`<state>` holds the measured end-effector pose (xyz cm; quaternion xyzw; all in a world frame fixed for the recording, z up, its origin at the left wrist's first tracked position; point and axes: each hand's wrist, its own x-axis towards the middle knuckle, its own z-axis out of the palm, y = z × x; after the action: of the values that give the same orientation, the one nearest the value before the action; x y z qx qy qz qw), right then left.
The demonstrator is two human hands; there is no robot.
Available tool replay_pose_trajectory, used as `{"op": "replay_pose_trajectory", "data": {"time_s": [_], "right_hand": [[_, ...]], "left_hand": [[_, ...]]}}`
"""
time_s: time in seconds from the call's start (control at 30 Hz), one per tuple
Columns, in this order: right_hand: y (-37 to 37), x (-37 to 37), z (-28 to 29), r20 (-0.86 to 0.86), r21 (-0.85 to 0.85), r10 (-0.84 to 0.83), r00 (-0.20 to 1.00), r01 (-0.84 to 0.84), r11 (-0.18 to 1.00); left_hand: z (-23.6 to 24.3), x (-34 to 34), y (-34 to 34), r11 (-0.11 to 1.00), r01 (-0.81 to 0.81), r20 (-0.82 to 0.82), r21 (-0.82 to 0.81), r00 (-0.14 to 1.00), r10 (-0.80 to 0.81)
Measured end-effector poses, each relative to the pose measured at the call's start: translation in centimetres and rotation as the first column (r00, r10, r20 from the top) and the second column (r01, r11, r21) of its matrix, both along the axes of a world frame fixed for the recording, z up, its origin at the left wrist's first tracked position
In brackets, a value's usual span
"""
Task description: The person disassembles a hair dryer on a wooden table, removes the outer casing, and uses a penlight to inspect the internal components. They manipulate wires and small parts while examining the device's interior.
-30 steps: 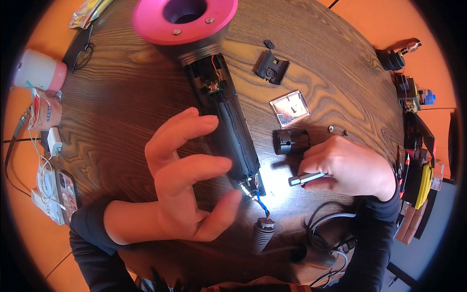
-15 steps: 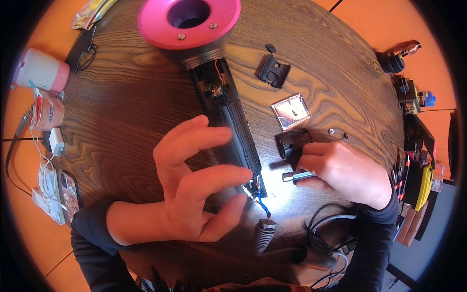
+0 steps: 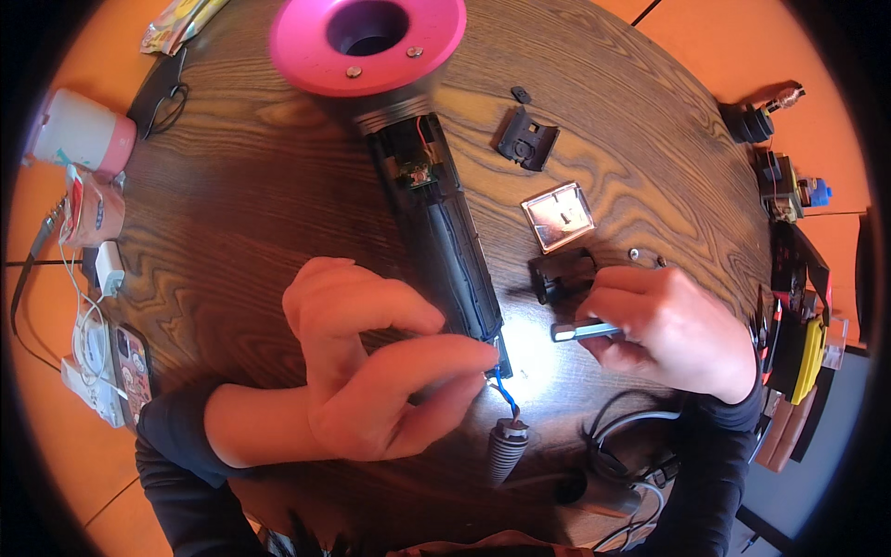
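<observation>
An opened hair dryer [image 3: 450,265] with a pink ring-shaped head lies on the wooden table, its black handle slanting toward me. Out of the handle's near end run thin blue and brown wires [image 3: 505,396] into a ribbed grey cable sleeve [image 3: 507,450]. My left hand [image 3: 380,362] is closed in a pinch beside that end; what lies between thumb and forefinger is hidden. In my right hand [image 3: 654,320] is a slim dark pen-shaped tool [image 3: 585,330] with a pale tip, aimed left toward the wires. A bright light patch falls between the hands.
Beyond my right hand lie a black plastic cover [image 3: 561,275], a shiny rectangular tray [image 3: 559,217], small screws [image 3: 634,253] and another black part [image 3: 528,139]. A grey cable [image 3: 640,418] coils at the near right. A phone [image 3: 132,362] and a cup [image 3: 83,135] are at left.
My left thumb and forefinger have drawn together near the wires. My right hand has shifted slightly right with the tool. The whole view has moved a little.
</observation>
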<state>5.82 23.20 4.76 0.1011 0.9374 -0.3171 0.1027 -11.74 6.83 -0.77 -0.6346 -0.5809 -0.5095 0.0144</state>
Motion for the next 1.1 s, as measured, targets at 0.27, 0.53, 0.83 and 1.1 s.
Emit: {"op": "replay_pose_trajectory", "data": {"time_s": [0.27,0.53,0.83,1.1], "right_hand": [[-2.2,-0.5,0.3,-0.140,-0.430,-0.205,0.969,0.127,0.894],[-3.0,-0.8,-0.5,0.096,-0.742,-0.225,0.970,0.220,0.633],[-3.1,-0.7,-1.0,0.077,-0.764,-0.217,0.973,0.197,0.614],[-3.3,-0.7,-0.1,0.044,-0.898,-0.515,0.856,0.260,0.356]], "left_hand": [[-0.2,0.5,-0.3,0.995,0.100,-0.191,-0.019,0.976,-0.101],[-0.6,1.3,-0.6,0.987,0.148,-0.144,0.056,0.980,-0.138],[-0.4,0.7,-0.6,0.979,0.205,-0.119,-0.005,0.972,-0.204],[-1.1,0.1,0.3,0.851,0.501,0.189,0.157,0.830,-0.524]]}}
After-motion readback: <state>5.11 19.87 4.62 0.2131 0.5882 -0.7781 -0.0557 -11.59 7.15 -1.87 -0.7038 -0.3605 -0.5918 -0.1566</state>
